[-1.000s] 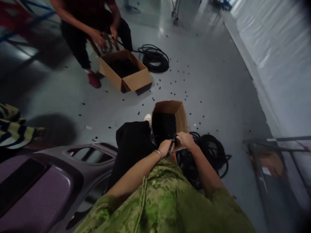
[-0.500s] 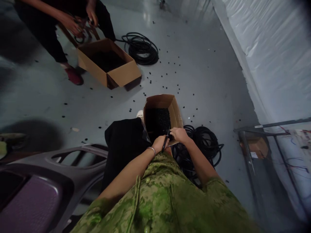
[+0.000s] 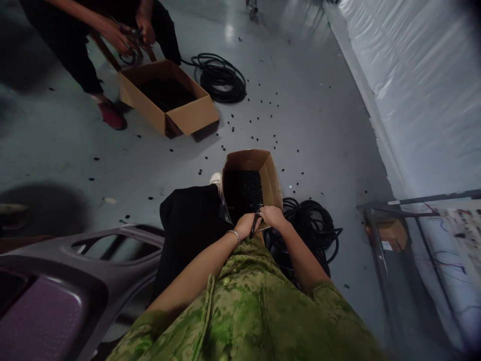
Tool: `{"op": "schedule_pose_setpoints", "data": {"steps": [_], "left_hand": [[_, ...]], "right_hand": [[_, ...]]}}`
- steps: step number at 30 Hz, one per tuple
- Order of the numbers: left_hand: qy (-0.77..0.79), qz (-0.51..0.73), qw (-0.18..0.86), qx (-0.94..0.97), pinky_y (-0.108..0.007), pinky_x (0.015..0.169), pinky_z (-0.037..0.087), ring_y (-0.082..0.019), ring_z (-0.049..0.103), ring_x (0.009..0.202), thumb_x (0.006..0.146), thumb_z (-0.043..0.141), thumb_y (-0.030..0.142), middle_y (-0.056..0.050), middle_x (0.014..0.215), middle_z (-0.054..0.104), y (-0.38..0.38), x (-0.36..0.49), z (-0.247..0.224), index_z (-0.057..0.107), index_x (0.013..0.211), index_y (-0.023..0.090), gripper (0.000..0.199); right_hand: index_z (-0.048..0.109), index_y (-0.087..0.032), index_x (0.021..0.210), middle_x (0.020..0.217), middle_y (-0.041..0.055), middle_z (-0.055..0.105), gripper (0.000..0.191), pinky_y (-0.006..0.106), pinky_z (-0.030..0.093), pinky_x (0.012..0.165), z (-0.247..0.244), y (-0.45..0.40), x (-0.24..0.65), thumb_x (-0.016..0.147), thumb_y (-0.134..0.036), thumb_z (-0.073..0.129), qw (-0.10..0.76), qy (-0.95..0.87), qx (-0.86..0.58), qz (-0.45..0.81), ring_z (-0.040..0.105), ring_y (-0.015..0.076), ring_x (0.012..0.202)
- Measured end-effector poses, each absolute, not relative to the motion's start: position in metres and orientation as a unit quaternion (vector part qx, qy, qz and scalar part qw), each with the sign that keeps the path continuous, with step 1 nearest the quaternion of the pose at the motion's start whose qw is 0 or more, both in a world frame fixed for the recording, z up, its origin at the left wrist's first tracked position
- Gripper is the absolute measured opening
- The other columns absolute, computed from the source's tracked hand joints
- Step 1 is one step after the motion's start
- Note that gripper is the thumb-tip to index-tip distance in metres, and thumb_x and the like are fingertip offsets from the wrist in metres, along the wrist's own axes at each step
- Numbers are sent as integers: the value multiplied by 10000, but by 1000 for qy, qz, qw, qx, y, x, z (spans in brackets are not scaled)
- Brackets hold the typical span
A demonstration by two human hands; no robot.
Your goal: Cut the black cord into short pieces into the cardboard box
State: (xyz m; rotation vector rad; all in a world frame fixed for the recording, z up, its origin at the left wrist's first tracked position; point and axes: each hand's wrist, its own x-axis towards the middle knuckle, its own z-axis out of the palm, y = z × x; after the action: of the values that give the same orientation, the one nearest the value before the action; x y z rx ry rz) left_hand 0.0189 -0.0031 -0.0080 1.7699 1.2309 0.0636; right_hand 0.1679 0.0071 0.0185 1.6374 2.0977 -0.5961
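Note:
My left hand [image 3: 246, 225], with a bracelet at its wrist, is closed around a pair of scissors [image 3: 255, 223] with black handles. The blades point away from me over the near edge of a cardboard box [image 3: 271, 180]. Close beside the blades, my right hand [image 3: 272, 216] is closed in a pinch; what its fingers hold is hidden. Many small black pieces [image 3: 251, 186] lie inside the box. A loose coil of black hose or cable [image 3: 313, 220] rests on the floor beside and under my right forearm.
Across from me a seated person's hands [image 3: 128, 37] work over a larger cardboard box [image 3: 191, 118] holding dark pieces. Another black coil [image 3: 221, 80] lies beside it. Small black bits dot the grey floor [image 3: 319, 125]. A grey plastic chair [image 3: 124, 250] stands left, a metal-framed rack [image 3: 379, 240] right.
My hands stay together at the box's near edge, the right one slightly lower and closer to the left. The view has shifted a little. The other person's hands have moved slightly.

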Motion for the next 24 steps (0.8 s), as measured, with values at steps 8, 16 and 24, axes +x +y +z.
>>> {"op": "schedule_pose_setpoints", "data": {"steps": [8,16,24], "left_hand": [[572,30,493,655,-259,750,478,-215,701,883,937,505,298,-133,988,748,-2,14,-2,669,1118,117,304],[633,201,560,495,-235,724,478,-170,677,804,888,575,301,-50,859,722,2,15,-23,639,986,170,175],[621,277,593,431,-221,658,455,-146,623,705,725,717,255,16,708,639,-1,15,-33,619,837,186,164]], "right_hand": [[723,-203,799,728,32,713,298,223,420,666,-25,-24,169,955,-310,493,24,627,691,-357,654,160,749],[684,-180,867,589,-39,549,369,219,357,462,-31,-26,156,804,-528,580,-235,491,629,-555,440,95,438],[662,-198,1095,595,-51,560,464,224,368,456,-34,-40,146,766,-523,625,-269,479,629,-550,461,104,442]]}}
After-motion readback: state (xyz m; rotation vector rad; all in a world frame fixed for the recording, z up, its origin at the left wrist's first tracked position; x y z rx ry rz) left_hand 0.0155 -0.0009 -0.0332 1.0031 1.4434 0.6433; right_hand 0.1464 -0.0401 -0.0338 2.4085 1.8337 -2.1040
